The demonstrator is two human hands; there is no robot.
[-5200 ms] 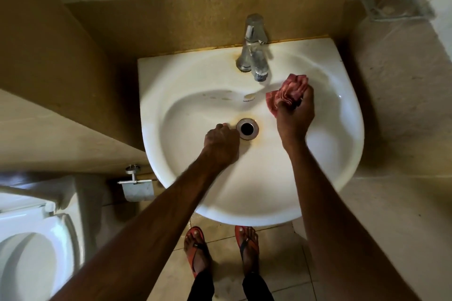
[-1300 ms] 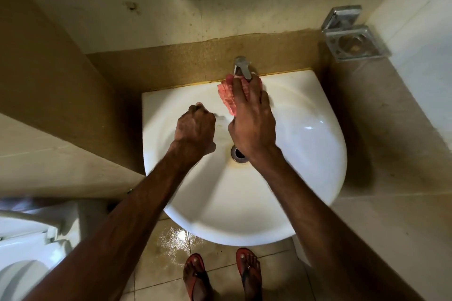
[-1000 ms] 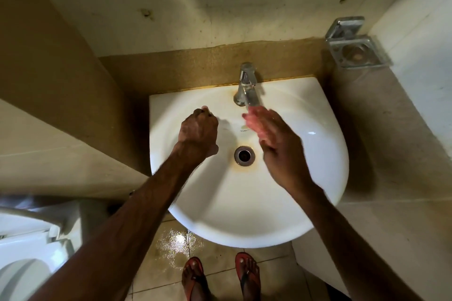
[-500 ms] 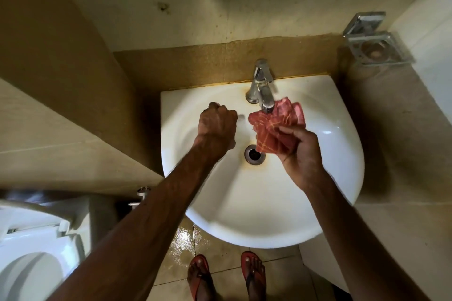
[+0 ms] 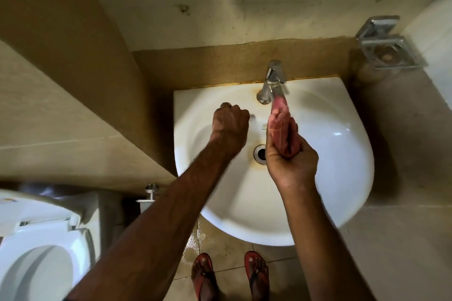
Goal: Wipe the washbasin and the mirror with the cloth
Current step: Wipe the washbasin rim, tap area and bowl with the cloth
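A white washbasin point(image 5: 337, 159) is fixed to the wall below me, with a chrome tap point(image 5: 272, 83) at its back rim and a drain point(image 5: 259, 153) in the middle. My right hand point(image 5: 291, 161) holds a bunched red cloth point(image 5: 281, 127) upright above the drain, and the cloth's tip touches the tap's spout. My left hand point(image 5: 231, 124) is a closed fist resting on the left inner slope of the bowl; nothing shows in it. No mirror is in view.
A chrome soap holder point(image 5: 389, 49) hangs on the right wall. A white toilet point(image 5: 41, 252) stands at the lower left, beside a metal wall fitting point(image 5: 149, 194). My feet in red sandals point(image 5: 230, 276) stand on wet floor tiles under the basin.
My right hand turned the cloth upright and raised its tip to the tap spout. The left fist stayed on the bowl's left slope.
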